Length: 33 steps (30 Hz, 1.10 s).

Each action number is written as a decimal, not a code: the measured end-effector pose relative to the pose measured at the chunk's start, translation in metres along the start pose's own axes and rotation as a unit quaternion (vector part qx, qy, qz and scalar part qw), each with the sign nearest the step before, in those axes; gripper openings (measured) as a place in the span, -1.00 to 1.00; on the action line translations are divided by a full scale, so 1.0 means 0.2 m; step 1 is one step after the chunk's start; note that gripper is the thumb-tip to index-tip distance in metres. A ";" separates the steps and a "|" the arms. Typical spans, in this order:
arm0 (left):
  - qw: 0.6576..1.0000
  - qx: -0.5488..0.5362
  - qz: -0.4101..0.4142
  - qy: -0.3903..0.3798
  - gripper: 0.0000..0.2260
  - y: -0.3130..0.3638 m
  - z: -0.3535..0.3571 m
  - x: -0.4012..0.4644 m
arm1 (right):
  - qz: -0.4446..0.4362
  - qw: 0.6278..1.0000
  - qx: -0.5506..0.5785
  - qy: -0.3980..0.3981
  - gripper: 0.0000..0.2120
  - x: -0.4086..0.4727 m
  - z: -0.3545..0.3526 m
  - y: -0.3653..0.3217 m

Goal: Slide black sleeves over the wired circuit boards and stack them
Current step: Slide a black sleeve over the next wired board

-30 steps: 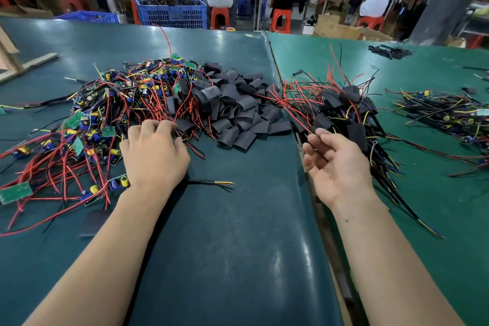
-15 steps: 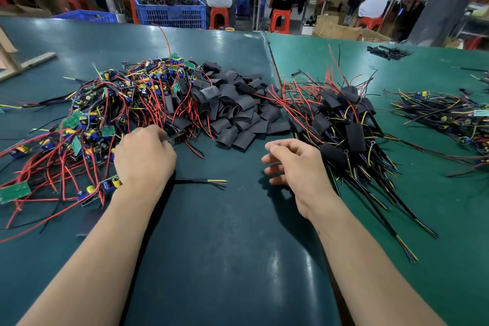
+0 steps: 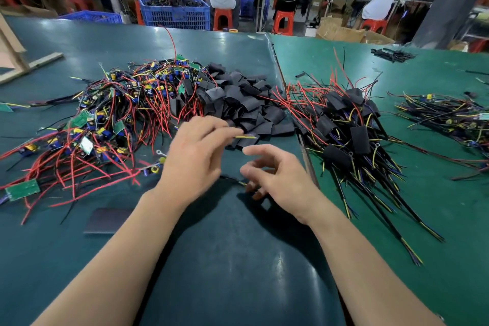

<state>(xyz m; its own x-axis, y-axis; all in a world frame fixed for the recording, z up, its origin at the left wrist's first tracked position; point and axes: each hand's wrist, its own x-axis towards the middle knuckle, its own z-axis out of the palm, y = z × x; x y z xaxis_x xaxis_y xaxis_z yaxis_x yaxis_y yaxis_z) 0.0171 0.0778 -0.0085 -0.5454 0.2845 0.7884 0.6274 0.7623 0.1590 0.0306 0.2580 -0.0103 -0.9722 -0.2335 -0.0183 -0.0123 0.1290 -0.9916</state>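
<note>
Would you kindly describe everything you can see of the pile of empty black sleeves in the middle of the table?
The sleeve pile is a loose heap of short, flat, matte black tubes, seemingly flexible plastic, many curled or gaping at the ends. It lies on the dark green table, between the unsleeved boards on its left and the sleeved stack on its right. Red wires from both trail over its edges. The left hand hovers at its near edge.

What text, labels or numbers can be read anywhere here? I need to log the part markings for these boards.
None can be read.
Bare circuit boards in the left pile: any printing is too small and blurred.
Black sleeves: no marking shows.
Sleeved boards on the right: no label shows.
Blue crate behind the table: no lettering shows.
Cardboard box: no print can be made out.
</note>
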 end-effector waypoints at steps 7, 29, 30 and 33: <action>0.998 -0.061 0.018 -0.001 -0.84 0.07 0.04 0.02 | -0.100 0.952 -0.287 -0.027 -0.91 -0.02 0.04 0.04; 0.998 -0.004 0.029 0.055 -0.85 0.07 -0.05 0.02 | -0.121 0.915 -0.352 0.152 -0.83 -0.01 -0.04 0.01; 0.999 -0.007 0.022 0.028 -0.82 0.06 -0.05 0.02 | -0.132 0.924 -0.305 0.189 -0.84 -0.01 -0.06 0.00; 0.995 -0.012 -0.043 -0.086 -0.60 0.02 -0.06 0.00 | -0.163 0.925 -0.146 0.309 -0.86 0.00 -0.13 -0.03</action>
<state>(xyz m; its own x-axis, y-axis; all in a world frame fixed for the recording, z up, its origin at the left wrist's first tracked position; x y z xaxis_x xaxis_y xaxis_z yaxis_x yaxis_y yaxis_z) 0.0271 0.0738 0.0000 -0.6840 0.3152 0.6579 0.5858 0.7748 0.2378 0.0238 0.2823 -0.0004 -0.8521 0.2788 0.4428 -0.3041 0.4248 -0.8527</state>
